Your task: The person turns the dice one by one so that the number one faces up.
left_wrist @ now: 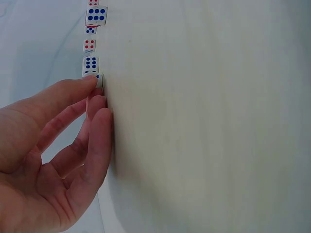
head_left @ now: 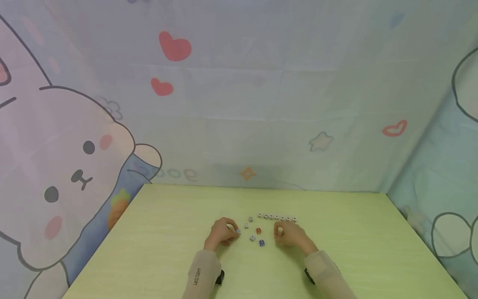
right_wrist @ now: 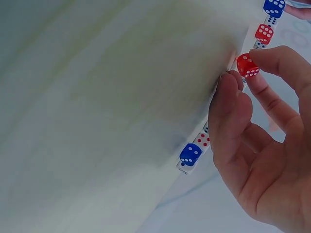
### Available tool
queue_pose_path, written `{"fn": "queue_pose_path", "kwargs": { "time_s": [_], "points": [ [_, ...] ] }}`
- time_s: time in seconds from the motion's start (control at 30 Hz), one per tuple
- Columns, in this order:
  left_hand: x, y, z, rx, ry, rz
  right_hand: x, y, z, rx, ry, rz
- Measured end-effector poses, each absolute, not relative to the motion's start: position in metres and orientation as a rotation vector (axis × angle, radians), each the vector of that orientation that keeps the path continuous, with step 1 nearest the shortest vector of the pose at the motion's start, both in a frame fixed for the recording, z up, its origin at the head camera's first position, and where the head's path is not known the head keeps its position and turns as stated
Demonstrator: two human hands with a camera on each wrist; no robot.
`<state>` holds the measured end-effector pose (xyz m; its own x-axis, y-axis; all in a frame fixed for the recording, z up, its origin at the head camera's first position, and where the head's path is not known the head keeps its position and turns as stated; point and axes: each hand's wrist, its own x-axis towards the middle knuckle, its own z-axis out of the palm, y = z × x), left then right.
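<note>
My left hand (head_left: pixel 222 231) pinches a white die (left_wrist: pixel 99 80) between thumb and fingers, low at the table surface. My right hand (head_left: pixel 291 234) holds a red die (right_wrist: pixel 248 66) between thumb and fingertips. Between the hands lie a second red die (head_left: pixel 259 230), a blue die (head_left: pixel 262 243) and several white dice, one of them (head_left: pixel 252 238) just left of the blue one. Another blue die (right_wrist: pixel 190 154) shows beside the right hand in the right wrist view; the head view does not show it.
Behind the loose dice, several white dice (head_left: pixel 276 217) stand in a row running toward the right. All of this rests on a pale green table (head_left: pixel 149 257). A printed cloth (head_left: pixel 261 104) hangs at the table's far edge and along the sides.
</note>
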<state>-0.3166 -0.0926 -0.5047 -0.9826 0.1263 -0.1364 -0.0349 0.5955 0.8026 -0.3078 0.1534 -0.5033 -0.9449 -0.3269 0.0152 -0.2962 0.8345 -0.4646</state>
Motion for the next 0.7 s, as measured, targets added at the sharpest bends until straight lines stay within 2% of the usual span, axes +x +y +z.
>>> {"fn": "queue_pose_path", "kwargs": {
  "time_s": [0.7],
  "points": [
    [-0.3161, -0.0922, -0.5051, 0.06, 2.637, 1.331, -0.302, 0.1616, -0.498, -0.433, 2.882, -0.798]
  ]
}}
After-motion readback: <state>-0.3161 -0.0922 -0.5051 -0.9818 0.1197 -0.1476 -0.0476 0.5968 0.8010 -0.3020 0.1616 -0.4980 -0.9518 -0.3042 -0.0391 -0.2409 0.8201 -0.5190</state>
